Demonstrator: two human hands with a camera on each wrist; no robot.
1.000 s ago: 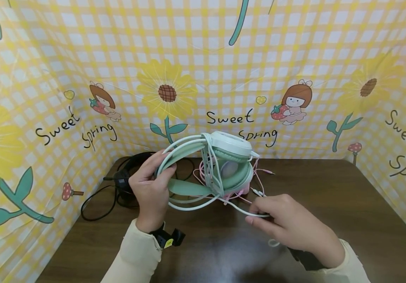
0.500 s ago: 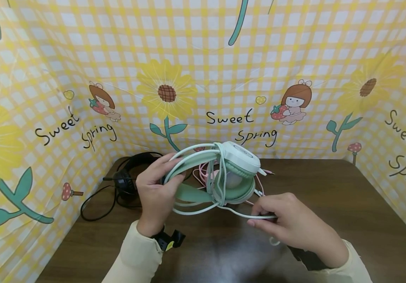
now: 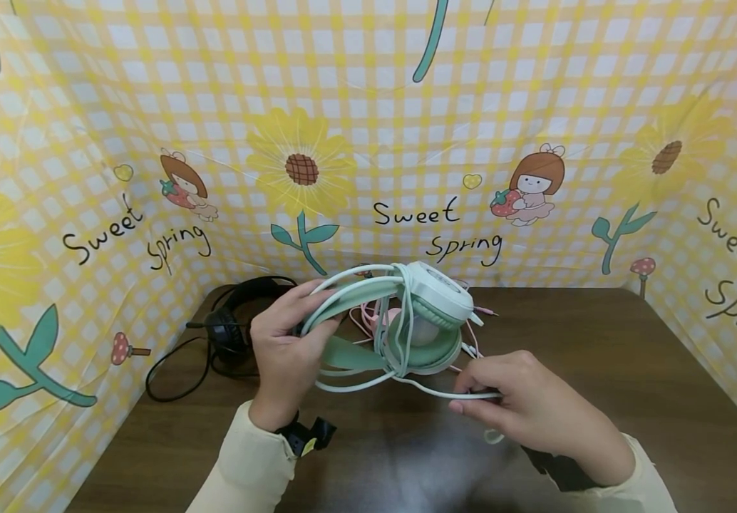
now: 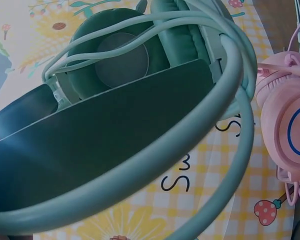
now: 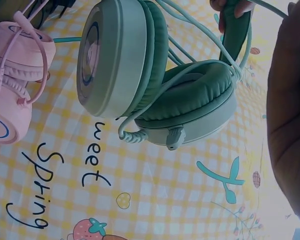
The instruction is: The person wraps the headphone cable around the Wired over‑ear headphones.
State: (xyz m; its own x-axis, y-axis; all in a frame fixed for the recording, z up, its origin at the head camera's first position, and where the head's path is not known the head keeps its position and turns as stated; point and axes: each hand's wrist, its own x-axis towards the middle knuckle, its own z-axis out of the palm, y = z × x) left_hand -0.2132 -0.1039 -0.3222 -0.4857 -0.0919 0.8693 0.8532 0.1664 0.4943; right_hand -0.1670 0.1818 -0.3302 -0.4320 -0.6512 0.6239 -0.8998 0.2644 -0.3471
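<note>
A mint-green headset (image 3: 435, 292) with white-green ear cup shells is held up over the table, its cable wound round the ear cups and the headband. My left hand (image 3: 288, 349) grips the headband at its top, thumb on the inner side and fingers over the outside. A length of the headset's cable (image 3: 429, 387) runs out to the right, and my right hand (image 3: 529, 406) pinches it between thumb and fingers. In the right wrist view both green ear cushions (image 5: 190, 95) face each other under the wound cable. The cable's far part is mostly hidden behind the right hand.
Behind the mint headset lies a pink headset (image 4: 285, 120) with its pink cable and plugs (image 3: 487, 311). A black headset (image 3: 234, 324) with a looped black cable sits at the back left of the brown table (image 3: 599, 342). Yellow checked cloth (image 3: 368, 128) walls the back and sides.
The mint headset and my left hand have shifted right and slightly down, the ear cups tilting. My right hand has moved a little to the right, still pinching the cable.
</note>
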